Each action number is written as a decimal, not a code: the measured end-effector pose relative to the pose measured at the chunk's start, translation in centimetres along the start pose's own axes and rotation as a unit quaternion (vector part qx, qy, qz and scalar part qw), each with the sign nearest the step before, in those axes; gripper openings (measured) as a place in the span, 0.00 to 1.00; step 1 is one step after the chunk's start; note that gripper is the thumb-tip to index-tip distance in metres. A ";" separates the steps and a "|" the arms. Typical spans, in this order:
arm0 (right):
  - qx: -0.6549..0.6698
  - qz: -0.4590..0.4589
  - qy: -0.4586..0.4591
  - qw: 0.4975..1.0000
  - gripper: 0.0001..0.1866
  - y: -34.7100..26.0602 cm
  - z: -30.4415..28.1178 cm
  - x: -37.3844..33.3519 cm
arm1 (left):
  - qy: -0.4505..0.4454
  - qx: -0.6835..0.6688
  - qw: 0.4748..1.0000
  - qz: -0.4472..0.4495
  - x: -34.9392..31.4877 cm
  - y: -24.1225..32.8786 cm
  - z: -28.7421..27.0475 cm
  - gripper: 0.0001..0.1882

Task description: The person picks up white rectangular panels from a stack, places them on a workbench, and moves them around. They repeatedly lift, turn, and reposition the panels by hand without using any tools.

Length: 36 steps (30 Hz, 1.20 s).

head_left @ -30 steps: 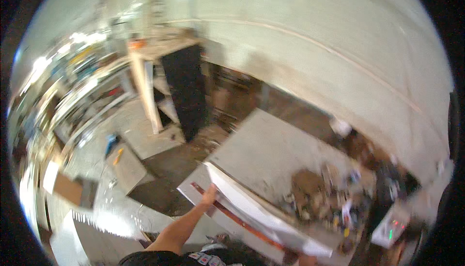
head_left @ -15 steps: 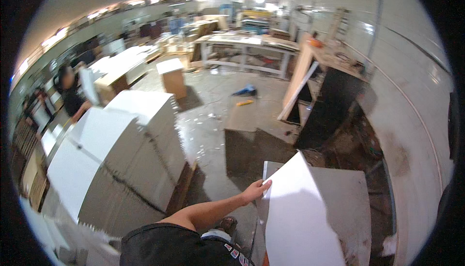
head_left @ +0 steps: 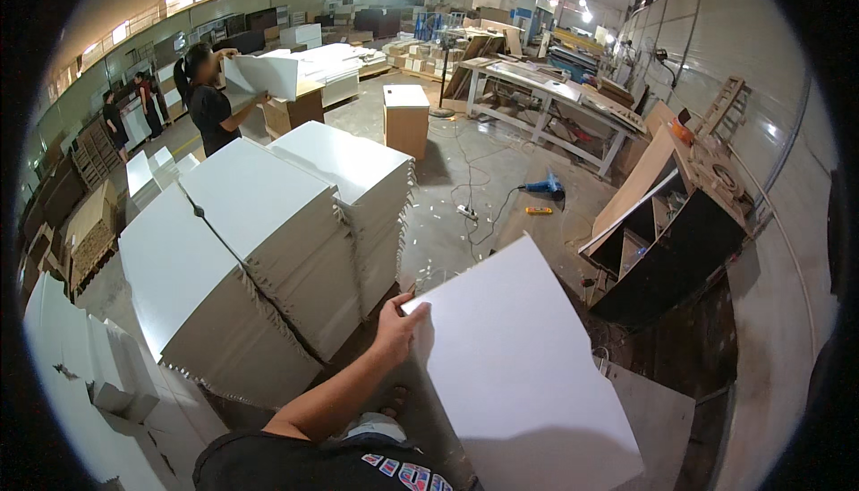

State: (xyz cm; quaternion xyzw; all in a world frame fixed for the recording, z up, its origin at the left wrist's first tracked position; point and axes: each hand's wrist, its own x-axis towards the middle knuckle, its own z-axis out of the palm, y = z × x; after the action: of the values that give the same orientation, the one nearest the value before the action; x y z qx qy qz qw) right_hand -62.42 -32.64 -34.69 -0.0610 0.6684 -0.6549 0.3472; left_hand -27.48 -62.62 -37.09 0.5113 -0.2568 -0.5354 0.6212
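left hand (head_left: pixel 399 326) clamped on the panel (head_left: pixel 528 366), just right of it; panel's face has swung wider into view, seemingly mid-carry; stack (head_left: pixel 259 200) left of the hand; right hand unseen, cannot tell its state

1. Toward seven o'clock from the middle of the view, the left hand (head_left: pixel 398 323) grips a white board (head_left: pixel 523 366) at its left corner.
2. The board slants across five o'clock, a shadow over its near end; a grey sheet (head_left: pixel 651 410) shows beyond its right edge.
3. At nine o'clock stand tall piles of white panels (head_left: pixel 242 209), side by side, with ragged edges.
4. At ten o'clock, behind the piles, another person (head_left: pixel 213 111) holds up a white sheet (head_left: pixel 261 76).
5. A small wooden cabinet (head_left: pixel 405 131) with a white top stands near twelve.
6. Toward three, a blue power tool (head_left: pixel 543 186) lies on the floor near a yellow tool (head_left: pixel 539 211).
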 end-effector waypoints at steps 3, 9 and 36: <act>0.004 0.010 -0.007 1.000 0.29 -0.3 4.0 0.3 | 0.045 -0.049 0.998 0.010 3.6 2.3 -1.2 0.32; 0.006 0.022 -0.041 0.999 0.29 -1.5 15.6 1.6 | 0.005 -0.117 0.993 0.009 12.6 7.6 -2.3 0.24; 0.023 0.167 -0.592 0.788 0.30 -1.9 76.1 12.6 | 0.101 -0.026 0.994 0.030 33.2 15.0 -0.1 0.32</act>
State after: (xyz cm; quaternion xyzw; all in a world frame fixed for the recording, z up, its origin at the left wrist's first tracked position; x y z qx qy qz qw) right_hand -31.18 -103.08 -30.31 -0.3162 0.3163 -0.4369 0.7804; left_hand -11.53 -94.81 -31.06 0.5385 -0.1941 -0.4685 0.6730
